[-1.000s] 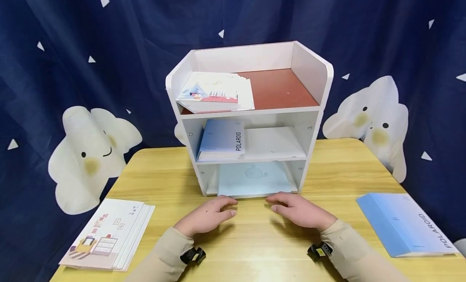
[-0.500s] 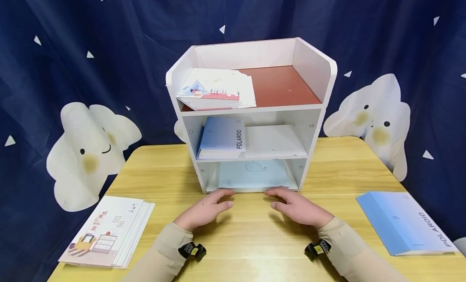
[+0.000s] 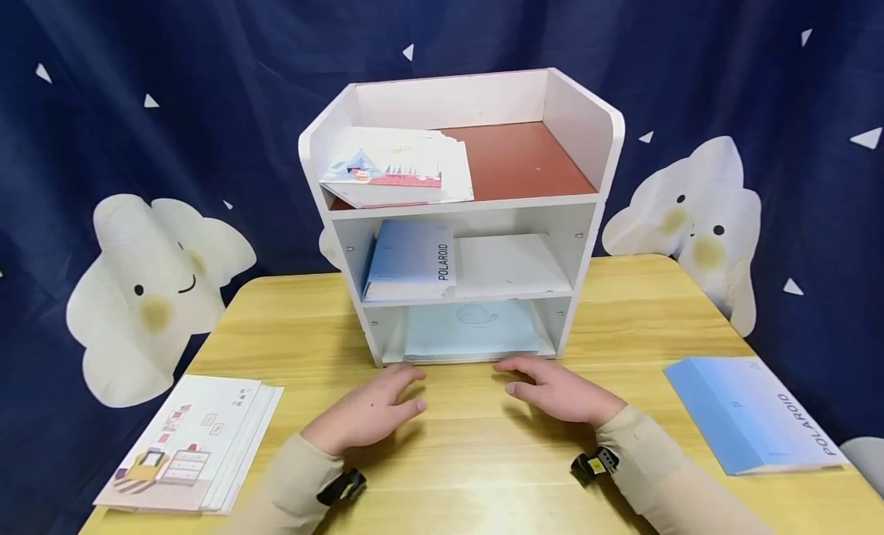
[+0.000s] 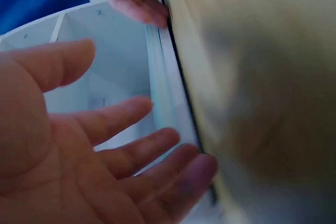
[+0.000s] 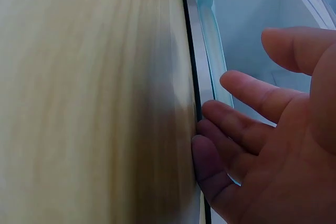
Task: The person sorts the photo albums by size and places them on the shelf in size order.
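Note:
Side by side before a white three-level shelf (image 3: 604, 182), both hands hold nothing. My left hand (image 3: 366, 408) hovers at the bottom level's left front corner, fingers loosely spread. My right hand (image 3: 562, 389) has its fingertips right at the front edge on the right, fingers relaxed. Between them, a light blue book (image 3: 473, 331) with a whale drawing lies flat on the bottom level. In the left wrist view, the left palm and spread fingers (image 4: 142, 150) stand beside the board edge. The right wrist view shows the right fingers (image 5: 236, 124) gently bent near that edge.
On the middle level lie a blue POLAROID book (image 3: 407, 259) and a white book (image 3: 511, 262). Picture books (image 3: 397, 166) are stacked on top, at left. More picture books (image 3: 186, 443) lie on the table's left; another POLAROID book (image 3: 756, 416) lies right. A dark curtain (image 3: 483, 28) hangs behind.
The light blue book has slid inward on the bottom level from its overhanging front position. My left hand has then drawn slightly back from the shelf. The head view has shifted a little.

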{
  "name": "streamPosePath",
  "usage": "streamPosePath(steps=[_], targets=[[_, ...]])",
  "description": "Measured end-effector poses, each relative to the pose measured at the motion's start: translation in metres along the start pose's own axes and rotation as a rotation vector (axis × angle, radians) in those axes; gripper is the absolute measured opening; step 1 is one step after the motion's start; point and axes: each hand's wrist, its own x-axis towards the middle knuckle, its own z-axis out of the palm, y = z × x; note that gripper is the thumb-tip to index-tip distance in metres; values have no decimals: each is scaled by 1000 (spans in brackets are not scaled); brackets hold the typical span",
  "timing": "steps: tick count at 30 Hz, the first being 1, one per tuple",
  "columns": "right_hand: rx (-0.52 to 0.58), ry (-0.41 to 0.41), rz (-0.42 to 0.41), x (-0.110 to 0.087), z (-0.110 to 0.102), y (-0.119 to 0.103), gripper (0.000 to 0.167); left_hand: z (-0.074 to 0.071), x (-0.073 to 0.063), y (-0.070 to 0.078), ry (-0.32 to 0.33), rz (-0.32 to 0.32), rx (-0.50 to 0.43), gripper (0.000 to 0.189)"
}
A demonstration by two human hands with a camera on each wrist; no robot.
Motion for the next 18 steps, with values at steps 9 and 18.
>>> streamPosePath(steps=[9, 18], targets=[[-21, -8, -16, -1, -5, 3, 40, -70, -47, -15, 123, -101, 283, 54], [-14, -11, -18, 0, -2, 4, 40, -125, -87, -87, 140, -385, 377, 72]])
